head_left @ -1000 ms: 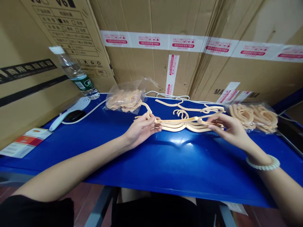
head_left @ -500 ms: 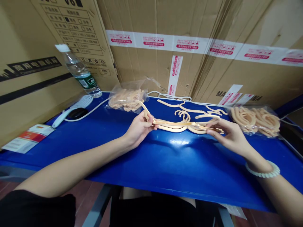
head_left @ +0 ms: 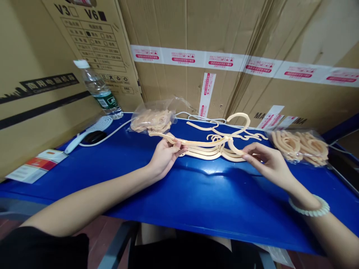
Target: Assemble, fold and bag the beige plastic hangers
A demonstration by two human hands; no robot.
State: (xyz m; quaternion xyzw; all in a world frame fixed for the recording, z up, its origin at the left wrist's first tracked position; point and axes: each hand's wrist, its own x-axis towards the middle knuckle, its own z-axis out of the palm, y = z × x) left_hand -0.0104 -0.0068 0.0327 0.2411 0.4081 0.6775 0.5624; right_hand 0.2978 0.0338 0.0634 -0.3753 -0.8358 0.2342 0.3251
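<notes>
A beige plastic clothes hanger (head_left: 204, 142) is held up between my two hands, its hook curving up and to the right. My left hand (head_left: 164, 158) pinches its left arm between thumb and fingers. The short right arm is gripped at its end by my right hand (head_left: 269, 160), which has a pale bead bracelet at the wrist. Just beneath and behind it, several more beige hangers (head_left: 204, 156) lie stacked on the blue table (head_left: 179, 201). Another loose hanger (head_left: 199, 127) rests farther back, partly hidden by the held one.
Clear bags of beige hangers lie at the back left (head_left: 151, 120) and right (head_left: 300, 147). A water bottle (head_left: 105, 99), a white hairbrush (head_left: 94, 127), a black mouse-like object (head_left: 95, 137) and a printed card (head_left: 36, 165) are on the left. Cardboard boxes (head_left: 174, 84) wall the back.
The held hanger has turned from edge-on so that its hook now stands up. Both hands keep their hold, and the right has shifted slightly. The camera view has tilted a little upward.
</notes>
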